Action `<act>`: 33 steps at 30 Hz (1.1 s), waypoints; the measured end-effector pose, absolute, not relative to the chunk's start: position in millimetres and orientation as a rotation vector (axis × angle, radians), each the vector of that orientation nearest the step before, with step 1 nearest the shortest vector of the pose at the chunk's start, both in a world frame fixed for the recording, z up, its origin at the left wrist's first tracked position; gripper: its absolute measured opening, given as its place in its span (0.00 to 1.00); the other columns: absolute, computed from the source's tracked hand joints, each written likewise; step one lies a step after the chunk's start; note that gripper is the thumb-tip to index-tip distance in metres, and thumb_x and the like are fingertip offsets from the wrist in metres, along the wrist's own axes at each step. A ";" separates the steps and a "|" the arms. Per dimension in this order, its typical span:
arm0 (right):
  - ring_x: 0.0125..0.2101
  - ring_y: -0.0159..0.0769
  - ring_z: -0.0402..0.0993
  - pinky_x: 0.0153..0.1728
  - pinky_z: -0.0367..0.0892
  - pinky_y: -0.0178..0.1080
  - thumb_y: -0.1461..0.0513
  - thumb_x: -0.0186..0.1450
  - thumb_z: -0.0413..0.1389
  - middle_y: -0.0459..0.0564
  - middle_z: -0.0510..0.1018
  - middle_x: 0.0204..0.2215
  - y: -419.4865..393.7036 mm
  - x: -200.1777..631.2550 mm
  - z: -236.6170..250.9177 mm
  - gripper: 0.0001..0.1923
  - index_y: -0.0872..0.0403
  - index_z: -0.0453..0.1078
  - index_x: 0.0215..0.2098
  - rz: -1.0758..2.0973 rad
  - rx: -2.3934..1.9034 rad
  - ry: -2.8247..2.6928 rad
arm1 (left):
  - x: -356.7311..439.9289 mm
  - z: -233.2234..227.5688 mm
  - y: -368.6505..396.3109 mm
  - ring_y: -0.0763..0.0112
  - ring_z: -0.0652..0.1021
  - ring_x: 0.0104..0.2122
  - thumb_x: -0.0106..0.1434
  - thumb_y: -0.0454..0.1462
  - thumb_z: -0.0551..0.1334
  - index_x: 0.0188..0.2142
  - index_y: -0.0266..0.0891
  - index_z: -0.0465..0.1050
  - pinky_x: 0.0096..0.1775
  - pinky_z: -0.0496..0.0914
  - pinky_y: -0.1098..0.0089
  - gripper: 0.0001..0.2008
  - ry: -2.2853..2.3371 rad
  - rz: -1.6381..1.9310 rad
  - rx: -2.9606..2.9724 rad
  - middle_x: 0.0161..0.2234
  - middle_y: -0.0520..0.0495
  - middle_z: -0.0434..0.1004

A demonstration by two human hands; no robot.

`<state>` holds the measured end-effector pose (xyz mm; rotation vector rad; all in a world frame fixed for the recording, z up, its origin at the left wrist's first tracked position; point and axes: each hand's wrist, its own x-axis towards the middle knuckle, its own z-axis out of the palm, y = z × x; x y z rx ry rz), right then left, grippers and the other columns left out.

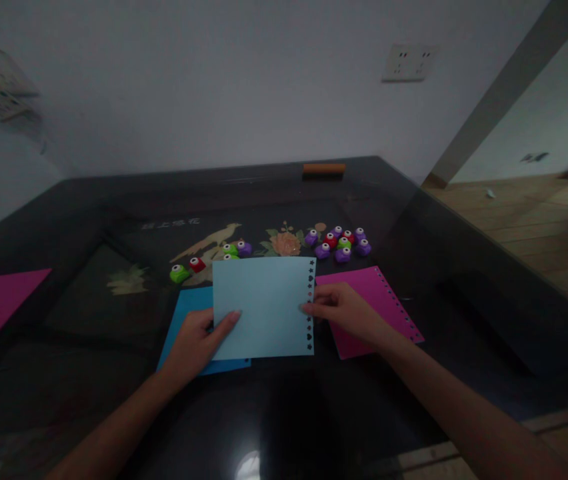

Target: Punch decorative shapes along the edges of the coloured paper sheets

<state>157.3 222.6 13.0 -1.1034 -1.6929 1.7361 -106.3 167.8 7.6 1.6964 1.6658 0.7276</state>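
Between my two hands a light blue sheet of paper [267, 293] is held up above the dark table. Shapes such as stars and hearts are punched along its right edge. My left hand [199, 340] grips its left side, thumb on the front. At the punched edge, my right hand [347, 310] pinches the sheet. Partly hidden behind it on the left lies a darker blue sheet [181, 327]. Under my right hand rests a magenta sheet [364, 287] with small holes along its right edge. Several small craft punches [343, 255] in purple, red and green sit beyond.
More punches [180, 273] lie behind the left hand, some partly covered by the held sheet. Another magenta sheet [1, 303] is at the far left. An orange-brown cylinder [324, 169] lies at the table's back edge, near the wall. The glossy table [284, 427] has a flower-and-bird picture.
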 end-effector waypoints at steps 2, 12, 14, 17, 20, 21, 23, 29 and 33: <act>0.26 0.32 0.70 0.29 0.63 0.36 0.54 0.58 0.58 0.47 0.76 0.24 222.9 157.2 13.3 0.12 0.55 0.71 0.26 1.720 -1.091 -1.712 | -105.7 8.1 167.8 0.70 0.68 0.19 0.57 0.51 0.54 0.17 0.39 0.65 0.17 0.60 0.75 0.21 1.670 0.743 1.701 0.16 0.51 0.66; 0.25 0.32 0.71 0.29 0.66 0.36 0.44 0.59 0.53 0.48 0.76 0.23 222.2 156.1 15.6 0.22 0.54 0.71 0.25 1.653 -1.100 -1.671 | -103.6 7.5 166.4 0.71 0.68 0.19 0.57 0.52 0.55 0.19 0.38 0.67 0.18 0.62 0.74 0.22 1.618 0.759 1.660 0.18 0.51 0.68; 0.29 0.35 0.74 0.34 0.68 0.39 0.47 0.57 0.57 0.49 0.79 0.28 220.4 155.8 14.3 0.18 0.55 0.73 0.29 1.762 -1.052 -1.653 | -102.5 7.4 165.8 0.71 0.67 0.18 0.57 0.52 0.54 0.18 0.38 0.66 0.18 0.62 0.74 0.22 1.611 0.754 1.694 0.17 0.51 0.66; 0.35 0.39 0.76 0.41 0.69 0.44 0.53 0.54 0.61 0.50 0.80 0.33 218.0 156.0 12.1 0.15 0.55 0.74 0.34 1.899 -1.046 -1.602 | -99.8 8.4 164.3 0.72 0.66 0.18 0.58 0.51 0.54 0.17 0.38 0.65 0.18 0.61 0.74 0.22 1.585 0.725 1.747 0.16 0.52 0.64; 0.35 0.40 0.77 0.41 0.70 0.46 0.56 0.54 0.62 0.51 0.80 0.36 217.1 156.9 10.1 0.14 0.55 0.74 0.35 1.924 -1.088 -1.582 | -96.9 9.7 162.7 0.72 0.66 0.18 0.59 0.49 0.53 0.16 0.39 0.64 0.19 0.60 0.74 0.21 1.562 0.675 1.794 0.16 0.52 0.63; 0.36 0.40 0.77 0.42 0.70 0.46 0.57 0.54 0.62 0.51 0.80 0.36 217.1 157.1 9.6 0.14 0.55 0.74 0.36 1.924 -1.087 -1.575 | -96.1 10.0 162.4 0.72 0.66 0.18 0.59 0.49 0.53 0.16 0.39 0.64 0.19 0.60 0.74 0.21 1.564 0.666 1.805 0.16 0.52 0.63; 0.37 0.40 0.77 0.43 0.70 0.46 0.58 0.53 0.63 0.50 0.80 0.37 217.2 157.2 8.7 0.14 0.54 0.73 0.38 1.918 -1.074 -1.559 | -95.0 10.4 161.9 0.72 0.66 0.18 0.58 0.48 0.54 0.15 0.39 0.63 0.20 0.60 0.74 0.21 1.566 0.673 1.821 0.15 0.53 0.63; 0.37 0.42 0.77 0.42 0.71 0.47 0.60 0.53 0.62 0.50 0.80 0.36 219.7 156.3 5.5 0.14 0.53 0.72 0.38 1.827 -1.099 -1.592 | -99.9 14.1 164.9 0.73 0.66 0.19 0.61 0.46 0.52 0.17 0.39 0.64 0.22 0.60 0.74 0.20 1.508 0.748 1.855 0.16 0.54 0.63; 0.35 0.41 0.77 0.39 0.72 0.46 0.62 0.53 0.63 0.51 0.80 0.36 223.3 157.2 7.0 0.17 0.53 0.70 0.41 1.765 -1.120 -1.547 | -118.7 17.6 176.9 0.72 0.70 0.21 0.63 0.46 0.50 0.23 0.38 0.68 0.28 0.65 0.73 0.19 1.599 0.862 1.819 0.19 0.54 0.68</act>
